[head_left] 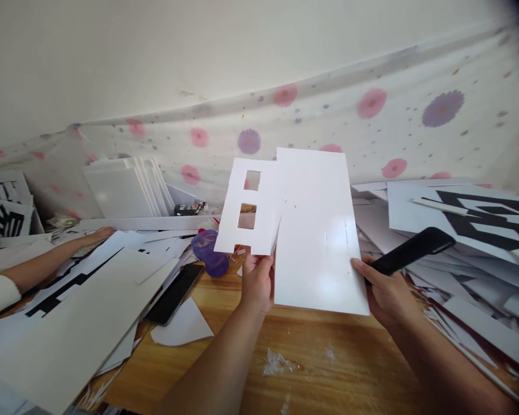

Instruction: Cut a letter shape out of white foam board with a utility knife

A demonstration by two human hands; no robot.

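My left hand (258, 282) pinches the bottom edge of a small white board (266, 202), which has two square window holes and a notch cut in its lower edge. A larger plain white rectangular board (315, 230) overlaps it on the right. My right hand (389, 294) grips that larger board by its lower right edge. The same hand also holds a long flat black tool (409, 252), pointing up to the right; its kind does not show. Both boards are held up above the wooden table (320, 357). Small slits and a nick mark the larger board.
Another person's arm (47, 262) reaches over white sheets (82, 311) at left. A black phone (175, 294), a white scrap (181, 325) and a purple cup-like object (210, 251) lie near my left arm. Piled white and black-patterned boards (471, 230) fill the right. Flowered sheeting (311, 121) hangs behind.
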